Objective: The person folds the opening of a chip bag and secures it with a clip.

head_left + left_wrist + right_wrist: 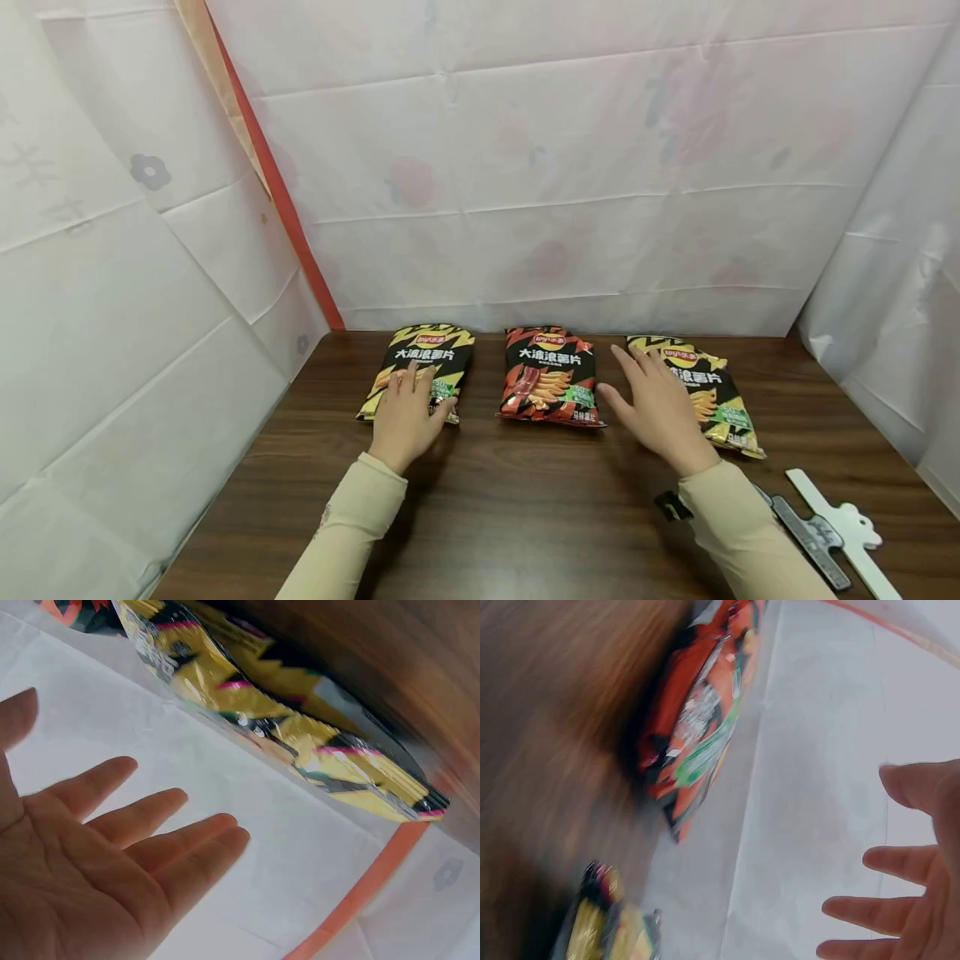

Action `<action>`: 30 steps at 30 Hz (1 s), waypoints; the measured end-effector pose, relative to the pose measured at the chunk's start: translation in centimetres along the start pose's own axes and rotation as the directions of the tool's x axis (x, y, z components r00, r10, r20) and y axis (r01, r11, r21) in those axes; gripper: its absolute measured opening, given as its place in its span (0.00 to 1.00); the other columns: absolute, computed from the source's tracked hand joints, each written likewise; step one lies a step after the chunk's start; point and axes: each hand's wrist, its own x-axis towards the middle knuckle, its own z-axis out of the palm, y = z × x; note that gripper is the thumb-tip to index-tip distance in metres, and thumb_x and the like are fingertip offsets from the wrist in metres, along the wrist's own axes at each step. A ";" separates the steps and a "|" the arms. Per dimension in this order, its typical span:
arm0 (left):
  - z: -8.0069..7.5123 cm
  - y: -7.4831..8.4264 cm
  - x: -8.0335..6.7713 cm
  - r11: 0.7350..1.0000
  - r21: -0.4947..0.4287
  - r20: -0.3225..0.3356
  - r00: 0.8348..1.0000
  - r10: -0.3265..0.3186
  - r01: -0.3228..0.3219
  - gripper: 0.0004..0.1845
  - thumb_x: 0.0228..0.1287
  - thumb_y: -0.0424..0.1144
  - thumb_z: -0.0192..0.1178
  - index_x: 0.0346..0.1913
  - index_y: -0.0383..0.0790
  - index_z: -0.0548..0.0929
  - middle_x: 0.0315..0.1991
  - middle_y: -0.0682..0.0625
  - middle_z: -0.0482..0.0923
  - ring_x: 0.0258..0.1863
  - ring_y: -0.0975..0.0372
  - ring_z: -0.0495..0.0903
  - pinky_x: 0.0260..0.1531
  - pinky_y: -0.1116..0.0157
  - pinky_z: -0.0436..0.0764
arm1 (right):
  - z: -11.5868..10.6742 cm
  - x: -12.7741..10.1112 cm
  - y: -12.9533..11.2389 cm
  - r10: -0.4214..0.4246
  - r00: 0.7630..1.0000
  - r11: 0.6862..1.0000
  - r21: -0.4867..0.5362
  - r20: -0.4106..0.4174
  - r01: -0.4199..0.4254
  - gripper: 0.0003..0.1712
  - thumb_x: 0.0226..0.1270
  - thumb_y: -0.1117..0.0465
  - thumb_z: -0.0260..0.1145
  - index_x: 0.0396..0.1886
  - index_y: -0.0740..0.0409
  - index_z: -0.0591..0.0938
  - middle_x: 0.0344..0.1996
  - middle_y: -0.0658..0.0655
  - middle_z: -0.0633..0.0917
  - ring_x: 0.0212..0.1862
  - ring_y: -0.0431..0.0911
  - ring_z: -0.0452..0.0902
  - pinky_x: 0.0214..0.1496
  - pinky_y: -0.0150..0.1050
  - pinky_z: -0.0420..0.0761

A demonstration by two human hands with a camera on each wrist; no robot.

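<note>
Three chip bags sit in a row at the back of the desk (525,492), right against the white sheet (570,192): a yellow bag (435,354) on the left, a red bag (551,375) in the middle, another yellow one, the right bag (723,400), turned at a slant. The left hand (405,417) is over the near end of the yellow bag, fingers straight and together, gripping nothing. The head view makes it look laid on the bag, but the left wrist view shows the palm (82,877) bare, the fingers (187,847) flat, and the yellow bag (300,727) apart from them. The right hand (660,408) is spread wide between the red bag and the right bag, covering the right bag's near-left edge, holding nothing. The right wrist view is blurred, yet the straight fingers (900,862) show clear of the red bag (697,727). Both sleeves (352,517) are cream. A white clip (840,521) and a grey one (810,537) lie at the desk's near right.
</note>
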 end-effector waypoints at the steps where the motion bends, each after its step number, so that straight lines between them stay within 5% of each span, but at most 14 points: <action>1: -0.2 -0.2 0.1 1.000 -0.012 -0.016 1.000 0.007 -0.008 0.35 0.69 0.59 0.55 0.70 0.39 0.70 0.72 0.32 0.62 0.69 0.34 0.62 0.65 0.41 0.66 | -0.1 0.3 -0.3 -0.012 1.000 1.000 0.023 -0.013 0.012 0.38 0.72 0.45 0.59 0.75 0.57 0.63 0.70 0.71 0.66 0.72 0.69 0.56 0.68 0.68 0.60; 6: -0.9 -1.3 0.8 0.994 -0.113 -0.060 0.998 0.000 -0.007 0.31 0.69 0.52 0.57 0.67 0.35 0.73 0.68 0.32 0.68 0.66 0.37 0.69 0.61 0.41 0.71 | 0.1 1.8 -1.4 -0.029 0.999 0.982 0.185 -0.021 0.033 0.35 0.75 0.46 0.57 0.74 0.58 0.65 0.69 0.67 0.69 0.69 0.64 0.64 0.66 0.63 0.67; 17: -1.6 -3.6 2.1 0.941 -0.325 0.002 0.995 -0.098 0.094 0.31 0.71 0.49 0.56 0.69 0.33 0.69 0.66 0.34 0.71 0.60 0.42 0.76 0.58 0.42 0.73 | 1.8 5.0 -4.8 -0.021 0.999 0.892 0.451 0.037 0.002 0.34 0.75 0.46 0.55 0.76 0.49 0.61 0.74 0.59 0.65 0.73 0.58 0.62 0.70 0.60 0.65; 24: -1.6 -5.6 2.8 0.927 -0.345 0.090 0.988 -0.126 0.150 0.33 0.73 0.48 0.52 0.72 0.29 0.63 0.69 0.30 0.64 0.68 0.38 0.64 0.65 0.41 0.65 | 3.9 6.8 -7.5 -0.053 0.992 0.847 0.531 0.112 -0.015 0.34 0.76 0.45 0.54 0.77 0.47 0.60 0.73 0.59 0.66 0.64 0.59 0.72 0.63 0.58 0.73; 30: -1.3 -6.8 3.2 0.902 -0.394 0.160 0.979 -0.123 0.178 0.36 0.75 0.52 0.49 0.74 0.29 0.57 0.73 0.30 0.57 0.70 0.38 0.62 0.67 0.41 0.63 | 5.9 8.0 -9.3 -0.030 0.978 0.784 0.612 0.205 -0.104 0.34 0.76 0.46 0.55 0.77 0.43 0.59 0.75 0.56 0.63 0.71 0.58 0.65 0.66 0.57 0.71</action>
